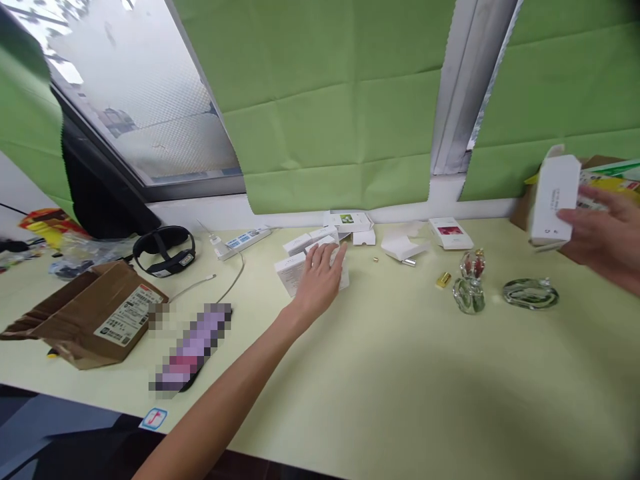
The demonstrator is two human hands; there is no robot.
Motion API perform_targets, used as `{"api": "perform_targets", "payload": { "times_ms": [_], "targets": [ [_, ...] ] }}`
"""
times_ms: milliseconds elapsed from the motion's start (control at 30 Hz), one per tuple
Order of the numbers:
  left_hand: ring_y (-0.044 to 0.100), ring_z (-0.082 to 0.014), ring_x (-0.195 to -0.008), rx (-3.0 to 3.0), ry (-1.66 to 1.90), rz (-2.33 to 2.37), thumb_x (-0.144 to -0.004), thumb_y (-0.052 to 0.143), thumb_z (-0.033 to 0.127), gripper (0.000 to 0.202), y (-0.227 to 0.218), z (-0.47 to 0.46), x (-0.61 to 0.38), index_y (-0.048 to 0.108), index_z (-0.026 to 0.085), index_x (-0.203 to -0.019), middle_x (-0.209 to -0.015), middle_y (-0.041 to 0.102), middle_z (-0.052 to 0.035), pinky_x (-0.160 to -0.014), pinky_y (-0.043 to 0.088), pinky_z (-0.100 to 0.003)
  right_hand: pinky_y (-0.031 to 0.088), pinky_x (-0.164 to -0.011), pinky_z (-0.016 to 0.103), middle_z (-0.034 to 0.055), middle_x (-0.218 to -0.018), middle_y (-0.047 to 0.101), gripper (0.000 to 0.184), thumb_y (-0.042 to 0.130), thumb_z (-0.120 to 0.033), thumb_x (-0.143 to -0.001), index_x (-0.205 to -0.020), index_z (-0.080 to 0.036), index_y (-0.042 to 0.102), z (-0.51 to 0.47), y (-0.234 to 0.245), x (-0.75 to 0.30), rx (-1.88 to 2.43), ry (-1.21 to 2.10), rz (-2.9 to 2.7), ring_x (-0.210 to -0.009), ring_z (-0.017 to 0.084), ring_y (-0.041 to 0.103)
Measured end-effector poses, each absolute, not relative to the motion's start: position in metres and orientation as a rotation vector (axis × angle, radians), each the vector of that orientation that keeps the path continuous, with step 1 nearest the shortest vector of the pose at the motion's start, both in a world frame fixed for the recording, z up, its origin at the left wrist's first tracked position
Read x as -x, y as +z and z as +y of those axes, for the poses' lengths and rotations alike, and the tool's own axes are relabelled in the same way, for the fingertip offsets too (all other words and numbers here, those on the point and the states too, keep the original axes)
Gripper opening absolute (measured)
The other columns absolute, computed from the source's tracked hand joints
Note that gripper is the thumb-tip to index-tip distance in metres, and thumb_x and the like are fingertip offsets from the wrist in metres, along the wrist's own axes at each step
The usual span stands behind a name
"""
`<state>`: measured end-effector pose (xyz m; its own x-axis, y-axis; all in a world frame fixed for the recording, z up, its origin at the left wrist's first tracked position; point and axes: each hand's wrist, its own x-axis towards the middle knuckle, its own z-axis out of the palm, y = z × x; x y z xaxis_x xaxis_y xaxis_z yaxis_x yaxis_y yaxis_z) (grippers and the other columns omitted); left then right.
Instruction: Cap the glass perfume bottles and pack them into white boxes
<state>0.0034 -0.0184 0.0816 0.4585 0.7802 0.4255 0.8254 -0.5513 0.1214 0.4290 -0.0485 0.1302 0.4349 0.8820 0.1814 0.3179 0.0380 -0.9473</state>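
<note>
My left hand (320,277) rests over a cluster of small white boxes, its fingers apart and lying across them. One white box (290,270) shows to the left of that hand, and another white box (297,244) sits behind it; parts of the boxes under the fingers are hidden. At the far right my right hand (613,230) grips a white carton (556,200) with its top flap raised, holding it above the table. Below and left of the carton stand a clear glass bottle (470,293) with a reddish top part and a clear glass piece (530,293) lying flat.
A gold cap (443,279), a white box with a red picture (451,233) and torn white packaging (404,247) lie at the back. Leftward are a phone (195,347), an open cardboard box (90,313), a black headset (165,252) and a power strip (245,241).
</note>
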Motion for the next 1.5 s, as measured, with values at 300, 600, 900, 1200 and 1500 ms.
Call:
{"api": "perform_targets", "payload": {
  "times_ms": [300,600,900,1200,1500],
  "targets": [
    [0.061,-0.0249,-0.114,2.96,-2.773,-2.148,-0.093,0.055,0.051,0.045,0.024,-0.049,-0.087,0.048,0.025,-0.13,-0.125,0.063,-0.007,-0.096,0.051,-0.037,0.055,-0.093,0.047,0.0023,-0.132,0.066,0.037,0.049,-0.051,-0.091,-0.117,-0.029,0.063,-0.083,0.049,-0.245,0.859,1.757,-0.696,-0.125,0.03,0.058],
    [0.069,-0.0209,-0.091,2.625,-2.914,-2.347,-0.08,0.072,0.051,0.058,0.009,-0.04,-0.082,0.05,0.021,-0.125,-0.108,0.07,-0.0082,-0.077,0.055,-0.032,0.063,-0.078,0.045,0.0049,-0.136,0.062,0.067,0.056,-0.055,-0.091,-0.15,-0.04,0.029,-0.073,0.016,-0.258,1.067,1.661,-1.099,-0.111,0.027,0.066],
    [0.069,-0.0216,-0.096,2.608,-2.786,-2.426,-0.085,0.068,0.05,0.071,0.012,-0.04,-0.078,0.036,0.028,-0.144,-0.114,0.069,-0.0077,-0.085,0.055,-0.036,0.062,-0.081,0.045,0.008,-0.155,0.037,0.088,0.075,-0.035,-0.08,-0.151,-0.045,0.024,-0.076,0.013,-0.267,0.928,1.585,-1.424,-0.121,0.029,0.057],
    [0.06,-0.0247,-0.116,3.308,-2.402,-1.916,-0.087,0.069,0.04,0.084,0.017,-0.043,-0.07,0.017,0.038,-0.154,-0.139,0.053,-0.011,-0.093,0.053,-0.04,0.061,-0.072,0.035,0.0066,-0.149,0.044,0.078,0.073,-0.043,-0.081,-0.147,-0.045,0.029,-0.071,0.013,-0.27,1.037,1.39,-1.338,-0.102,0.023,0.063],
    [0.056,-0.0263,-0.121,3.482,-2.24,-1.71,-0.09,0.066,0.036,0.073,0.007,-0.04,-0.066,0.026,0.038,-0.152,-0.139,0.052,-0.0103,-0.093,0.053,-0.041,0.054,-0.065,0.031,0.0055,-0.133,0.054,0.076,0.076,-0.039,-0.08,-0.143,-0.047,0.034,-0.066,0.003,-0.275,1.04,1.397,-1.299,-0.088,0.019,0.063]
  ]
}}
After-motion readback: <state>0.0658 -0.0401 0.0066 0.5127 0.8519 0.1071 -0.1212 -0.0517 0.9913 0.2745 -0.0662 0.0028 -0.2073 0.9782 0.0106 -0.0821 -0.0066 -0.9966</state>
